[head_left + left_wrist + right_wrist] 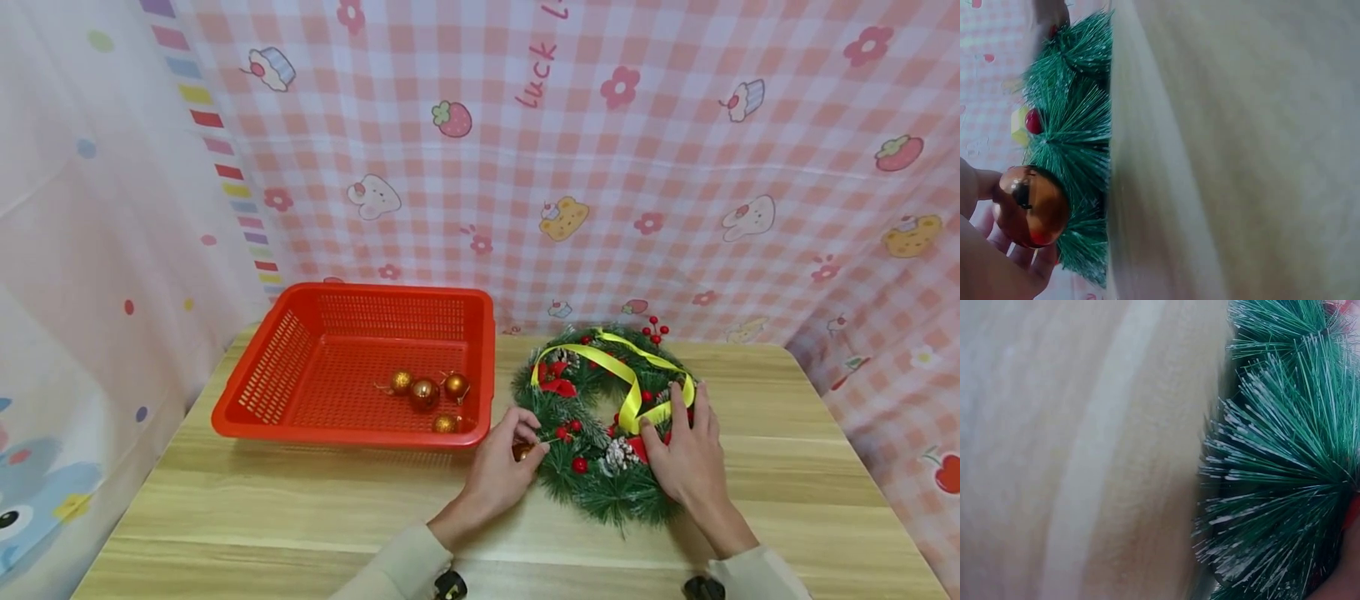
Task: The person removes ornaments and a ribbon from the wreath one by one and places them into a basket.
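A green wreath [573,487] with red berries, pinecones and snowy tips lies on the table. A loose yellow ribbon [611,365] is draped over its top. Beside the wreath's left side, my left hand [498,462] holds a shiny copper-gold bauble [1032,209]; the head view shows only a bit of it below the fingers. The left wrist view has the bauble right against the green needles. My right hand [690,454] rests on the wreath's right side, fingers spread across the ribbon and greenery. Needles fill much of the right wrist view, with little of that hand showing.
Left of the wreath stands a red plastic basket [352,432] with several gold baubles [424,394] in its right part. Both stand on a light wooden table [300,517]. A pink checked curtain [487,208] hangs behind the table.
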### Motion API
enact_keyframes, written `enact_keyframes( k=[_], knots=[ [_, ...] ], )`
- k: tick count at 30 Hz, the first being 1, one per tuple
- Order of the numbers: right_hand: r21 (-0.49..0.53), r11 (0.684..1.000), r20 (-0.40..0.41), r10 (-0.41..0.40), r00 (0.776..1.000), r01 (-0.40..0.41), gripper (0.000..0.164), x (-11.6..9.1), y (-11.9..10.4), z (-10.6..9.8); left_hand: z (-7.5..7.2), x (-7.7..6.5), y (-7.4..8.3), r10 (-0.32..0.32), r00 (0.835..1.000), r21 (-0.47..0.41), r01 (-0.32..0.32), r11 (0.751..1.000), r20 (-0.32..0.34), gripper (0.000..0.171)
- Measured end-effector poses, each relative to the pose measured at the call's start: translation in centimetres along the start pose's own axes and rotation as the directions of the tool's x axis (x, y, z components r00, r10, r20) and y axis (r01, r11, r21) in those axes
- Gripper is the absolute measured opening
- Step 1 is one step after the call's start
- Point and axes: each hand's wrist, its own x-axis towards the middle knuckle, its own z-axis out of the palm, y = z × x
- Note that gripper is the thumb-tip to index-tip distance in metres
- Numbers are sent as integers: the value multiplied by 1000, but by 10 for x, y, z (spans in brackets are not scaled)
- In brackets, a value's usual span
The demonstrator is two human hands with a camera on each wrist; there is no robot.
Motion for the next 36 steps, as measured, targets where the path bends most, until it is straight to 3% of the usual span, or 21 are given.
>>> enact_keyframes(
  k=[8,12,18,24,31,36],
  knots=[
    [-4,1000,-7,-7,1000,7,77,0,-1,0,5,0,2,148,989,-22,-148,989,-28,21],
    [-3,1000,-14,-12,1000,12,77,1,0,1,8,0,5,158,986,-14,-159,987,-49,20],
    [3,1000,-17,-10,1000,10,76,1,1,2,12,3,8,142,985,29,-140,990,-100,20],
    [13,1000,0,-4,1000,4,77,1,1,1,15,8,11,78,987,33,-74,997,-142,20],
    [22,1000,-13,-8,1000,8,76,1,1,2,16,11,15,15,991,-5,-16,1000,-132,21],
    [18,1000,-22,-11,1000,12,76,1,1,2,16,12,15,18,993,-48,-24,999,-114,21]
  ],
)
